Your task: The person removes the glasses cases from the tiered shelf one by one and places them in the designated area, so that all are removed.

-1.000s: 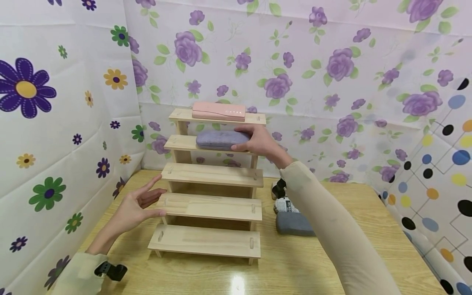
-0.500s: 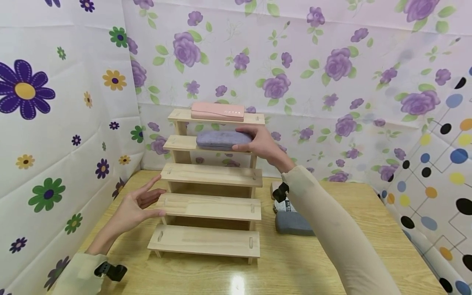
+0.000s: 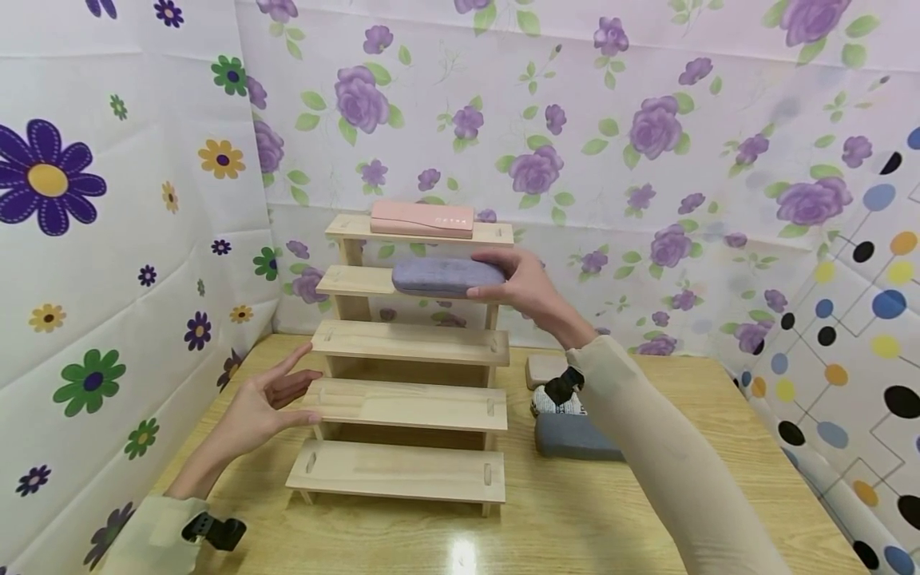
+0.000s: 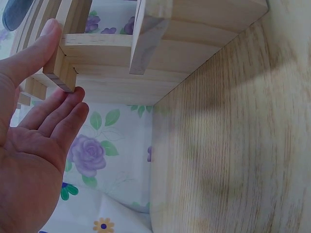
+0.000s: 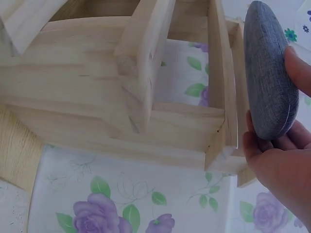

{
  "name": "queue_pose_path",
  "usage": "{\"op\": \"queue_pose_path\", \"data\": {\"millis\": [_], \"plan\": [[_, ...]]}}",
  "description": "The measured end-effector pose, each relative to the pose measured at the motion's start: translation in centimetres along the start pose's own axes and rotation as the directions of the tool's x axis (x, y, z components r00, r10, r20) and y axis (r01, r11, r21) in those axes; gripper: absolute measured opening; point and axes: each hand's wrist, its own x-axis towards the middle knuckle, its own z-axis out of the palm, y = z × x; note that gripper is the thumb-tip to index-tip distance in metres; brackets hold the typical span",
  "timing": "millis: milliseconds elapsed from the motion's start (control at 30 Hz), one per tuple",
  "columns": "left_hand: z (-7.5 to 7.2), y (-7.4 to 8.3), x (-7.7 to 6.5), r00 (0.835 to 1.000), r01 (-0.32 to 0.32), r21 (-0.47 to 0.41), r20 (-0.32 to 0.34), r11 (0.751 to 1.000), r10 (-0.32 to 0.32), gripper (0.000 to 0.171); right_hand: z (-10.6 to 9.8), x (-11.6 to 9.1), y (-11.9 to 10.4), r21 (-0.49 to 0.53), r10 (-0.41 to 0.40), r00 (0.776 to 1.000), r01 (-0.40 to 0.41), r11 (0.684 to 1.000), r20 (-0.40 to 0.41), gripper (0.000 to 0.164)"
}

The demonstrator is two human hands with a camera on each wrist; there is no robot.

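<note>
My right hand (image 3: 528, 287) grips the right end of a blue-grey glasses case (image 3: 427, 276), thumb in front and fingers behind. The case overlaps the second tier from the top of a stepped wooden shelf (image 3: 410, 471). In the right wrist view, a gap shows between the fabric-covered case (image 5: 269, 73) and the shelf boards. My left hand (image 3: 255, 411) holds the shelf's left side around the second tier from the bottom. From the left wrist, its thumb lies along one face of the board end, with fingertips at the other edge. A pink glasses case (image 3: 420, 220) lies on the top tier.
Right of the shelf on the wooden table (image 3: 575, 519) lie a dark blue-grey case (image 3: 575, 438), a black-and-white printed item (image 3: 549, 402) and a pale beige case (image 3: 542, 371), partly behind the right wrist. Patterned cloth (image 3: 632, 96) hangs close behind and on both sides.
The right hand has shifted the blue-grey case a little to the right along the second tier. My left hand keeps its place on the shelf.
</note>
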Motion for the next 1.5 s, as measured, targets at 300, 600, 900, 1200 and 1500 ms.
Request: {"op": "queue_pose_path", "data": {"millis": [300, 600, 900, 1200, 1500], "plan": [[0.0, -0.1, -0.1, 1.000, 0.004, 0.006, 0.000, 1.000, -0.004, 0.102, -0.9, -2.1, 0.2, 0.051, 0.008, 1.000, -0.008, 0.999, -0.008, 0.063], [0.1, 0.0, -0.1, 1.000, 0.008, 0.005, 0.000, 1.000, -0.008, 0.103, -1.6, -4.0, 0.7, 0.069, 0.017, 1.000, -0.016, 0.997, -0.005, 0.060], [0.2, 0.2, 0.0, 1.000, 0.006, 0.008, -0.001, 1.000, -0.006, 0.102, -2.9, -6.4, 1.9, 0.093, 0.029, 0.999, -0.026, 0.995, -0.031, 0.063], [0.1, 0.5, -0.1, 1.000, 0.013, 0.026, -0.002, 1.000, -0.013, 0.102, -4.1, -9.1, 3.2, 0.094, 0.036, 0.998, -0.032, 0.995, -0.047, 0.064], [0.1, 0.3, 0.0, 1.000, 0.001, 0.011, 0.002, 1.000, -0.001, 0.102, -5.5, -11.4, 4.3, 0.077, 0.045, 0.997, -0.040, 0.996, -0.056, 0.064]]}}
